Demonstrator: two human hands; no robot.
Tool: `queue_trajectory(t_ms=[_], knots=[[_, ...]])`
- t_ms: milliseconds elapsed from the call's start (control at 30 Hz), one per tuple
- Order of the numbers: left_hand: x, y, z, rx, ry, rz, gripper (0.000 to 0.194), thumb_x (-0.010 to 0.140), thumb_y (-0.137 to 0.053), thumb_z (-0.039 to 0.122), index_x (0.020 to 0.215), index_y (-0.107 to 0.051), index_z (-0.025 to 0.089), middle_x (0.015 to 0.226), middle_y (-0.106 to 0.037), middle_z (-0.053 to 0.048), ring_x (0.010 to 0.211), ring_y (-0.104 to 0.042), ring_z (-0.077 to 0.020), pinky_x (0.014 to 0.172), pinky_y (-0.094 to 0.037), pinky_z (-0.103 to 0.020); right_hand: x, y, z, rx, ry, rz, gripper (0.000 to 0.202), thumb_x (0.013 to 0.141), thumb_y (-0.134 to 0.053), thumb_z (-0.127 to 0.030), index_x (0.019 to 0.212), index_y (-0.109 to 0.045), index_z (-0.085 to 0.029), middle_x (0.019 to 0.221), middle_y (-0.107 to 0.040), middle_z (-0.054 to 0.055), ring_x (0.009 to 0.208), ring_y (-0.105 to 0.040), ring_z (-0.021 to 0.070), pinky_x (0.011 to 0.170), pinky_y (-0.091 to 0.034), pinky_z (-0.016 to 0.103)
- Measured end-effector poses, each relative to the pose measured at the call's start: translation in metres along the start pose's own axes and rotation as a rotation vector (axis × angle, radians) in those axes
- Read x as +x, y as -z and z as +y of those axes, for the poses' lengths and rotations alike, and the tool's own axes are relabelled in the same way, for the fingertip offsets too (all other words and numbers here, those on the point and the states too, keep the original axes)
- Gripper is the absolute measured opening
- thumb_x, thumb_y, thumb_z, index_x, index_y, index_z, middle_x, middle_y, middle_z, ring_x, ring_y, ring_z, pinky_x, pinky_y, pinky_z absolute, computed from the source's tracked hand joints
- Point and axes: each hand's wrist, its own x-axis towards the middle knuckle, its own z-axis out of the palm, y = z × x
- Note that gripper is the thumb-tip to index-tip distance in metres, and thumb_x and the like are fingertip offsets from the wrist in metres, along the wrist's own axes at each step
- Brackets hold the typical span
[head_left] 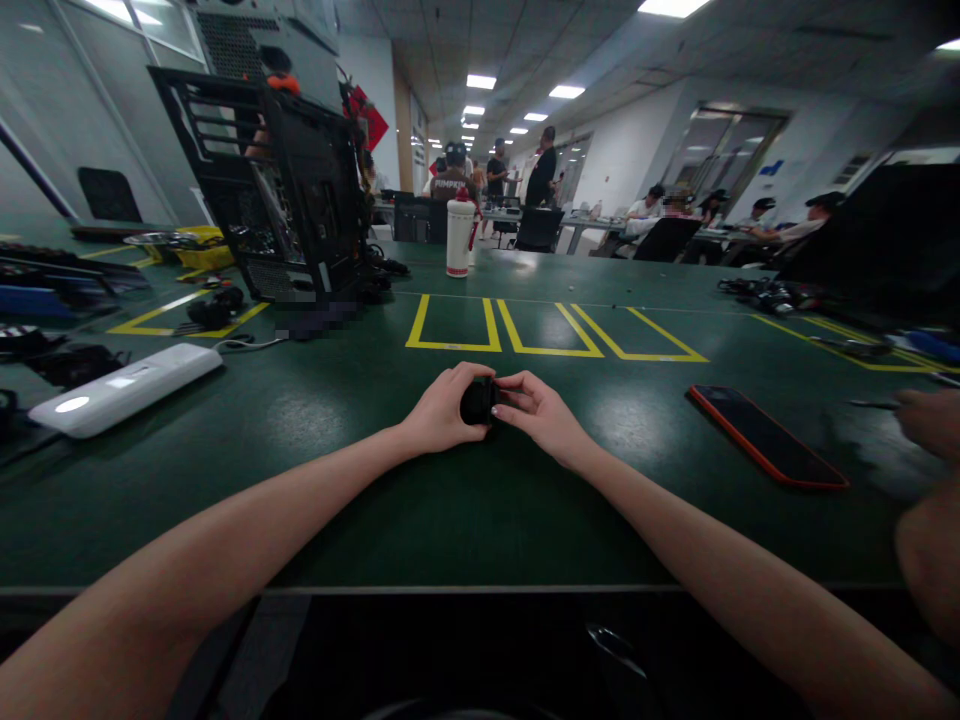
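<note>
Between my two hands, low over the green table [480, 530], is a small black object [475, 402] whose kind I cannot make out. My left hand [444, 408] curls around its left side, thumb low and fingers over the top. From the right, my right hand [541, 415] meets it with thumb and fingertips pinched at its edge. Part of the black object is hidden by the fingers. Both forearms reach in over the table's front edge.
A white power strip [127, 388] and a black computer case [300, 190] stand left. Beyond are yellow tape outlines [551, 351] and a white bottle [459, 238]. A red-edged phone [769, 435] lies right, near another person's hand [934, 418]. People sit and stand behind.
</note>
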Motion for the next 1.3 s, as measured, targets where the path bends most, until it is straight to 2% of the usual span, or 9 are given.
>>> queue_trajectory(t_ms=[167, 333, 533, 600, 767, 967, 1133, 1300], knots=[[-0.0001, 0.0, -0.0004, 0.003, -0.007, 0.006, 0.058, 0.061, -0.064, 0.02, 0.113, -0.04, 0.021, 0.111, -0.05, -0.007, 0.101, -0.049, -0.0236, 0.087, -0.041, -0.039, -0.0022, -0.0006, 0.0021, 0.021, 0.049, -0.02, 0.031, 0.065, -0.067, -0.016, 0.089, -0.048, -0.022, 0.101, -0.054, 0.0, 0.099, -0.057, 0.0167, 0.09, -0.045, 0.036], [0.0, 0.0004, 0.0, 0.008, 0.006, 0.003, 0.059, 0.06, -0.065, 0.02, 0.113, -0.04, 0.021, 0.111, -0.05, -0.007, 0.1, -0.05, -0.0238, 0.086, -0.041, -0.04, 0.0001, -0.0008, 0.0028, -0.001, 0.04, 0.035, 0.017, 0.072, -0.062, -0.025, 0.084, -0.051, -0.021, 0.091, -0.056, 0.0, 0.085, -0.061, 0.0148, 0.083, -0.048, 0.036], [0.0001, 0.0018, 0.0008, 0.004, -0.005, -0.005, 0.057, 0.061, -0.064, 0.02, 0.112, -0.04, 0.021, 0.11, -0.05, -0.007, 0.101, -0.05, -0.0236, 0.086, -0.041, -0.039, 0.0007, 0.0008, 0.0014, -0.002, 0.02, 0.017, 0.029, 0.07, -0.063, -0.019, 0.097, -0.052, -0.022, 0.103, -0.056, 0.002, 0.101, -0.056, 0.0171, 0.093, -0.043, 0.038], [0.0, 0.0018, 0.0006, 0.0, -0.007, -0.001, 0.057, 0.061, -0.064, 0.019, 0.112, -0.04, 0.021, 0.111, -0.05, -0.007, 0.101, -0.05, -0.0236, 0.086, -0.041, -0.039, -0.0003, 0.0011, 0.0014, 0.001, 0.025, 0.001, 0.03, 0.069, -0.063, -0.017, 0.096, -0.052, -0.022, 0.103, -0.056, 0.002, 0.104, -0.054, 0.0174, 0.095, -0.041, 0.038], [0.0001, 0.0006, -0.001, -0.003, 0.0, -0.002, 0.058, 0.06, -0.065, 0.02, 0.113, -0.04, 0.021, 0.112, -0.05, -0.007, 0.102, -0.05, -0.0243, 0.086, -0.041, -0.04, -0.0014, 0.0, 0.0036, 0.029, 0.057, -0.031, 0.03, 0.066, -0.066, -0.016, 0.091, -0.05, -0.022, 0.1, -0.054, 0.0, 0.097, -0.058, 0.0162, 0.091, -0.044, 0.037], [0.0003, 0.0, -0.0018, 0.006, 0.005, 0.004, 0.059, 0.06, -0.065, 0.02, 0.114, -0.039, 0.02, 0.111, -0.05, -0.007, 0.101, -0.05, -0.0241, 0.086, -0.041, -0.04, 0.0011, -0.0009, 0.0044, 0.006, 0.074, 0.032, 0.016, 0.071, -0.063, -0.023, 0.082, -0.053, -0.02, 0.092, -0.056, 0.0, 0.087, -0.06, 0.0145, 0.086, -0.047, 0.035], [-0.0002, 0.0009, -0.0005, -0.005, 0.003, -0.002, 0.057, 0.061, -0.064, 0.019, 0.112, -0.04, 0.021, 0.11, -0.051, -0.007, 0.101, -0.05, -0.0239, 0.086, -0.041, -0.04, 0.0013, 0.0013, 0.0039, 0.011, 0.019, 0.026, 0.03, 0.069, -0.064, -0.018, 0.097, -0.052, -0.021, 0.101, -0.057, 0.002, 0.099, -0.057, 0.017, 0.091, -0.045, 0.036], [0.0001, 0.0005, -0.0008, -0.003, 0.005, 0.001, 0.058, 0.06, -0.065, 0.02, 0.113, -0.039, 0.02, 0.112, -0.05, -0.007, 0.102, -0.049, -0.024, 0.087, -0.041, -0.039, -0.0008, 0.0018, 0.0036, 0.01, 0.04, -0.004, 0.032, 0.065, -0.067, -0.016, 0.091, -0.051, -0.021, 0.1, -0.056, 0.001, 0.097, -0.058, 0.017, 0.09, -0.045, 0.037]])
